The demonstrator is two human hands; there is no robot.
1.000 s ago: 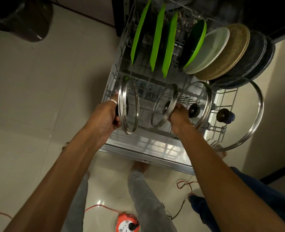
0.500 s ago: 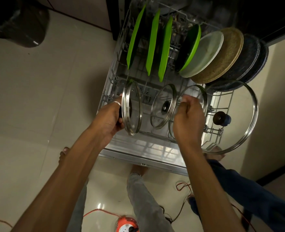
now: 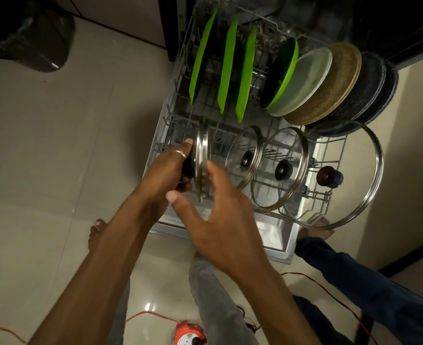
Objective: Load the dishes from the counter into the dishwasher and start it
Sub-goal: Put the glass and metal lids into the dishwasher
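Four glass lids at the front of the pulled-out dishwasher rack (image 3: 164, 125), with three lids (image 3: 280, 168) standing on edge in the tines. Grips the fourth lid (image 3: 203, 145) by its black knob (image 3: 187, 168) with the left hand (image 3: 165, 175), fingers curled round it, upright and edge-on over the rack's front-left corner. Holds the right hand (image 3: 220, 220) spread and empty just beside that lid's rim, contact unclear through blur. Green plates (image 3: 226, 66) upright behind
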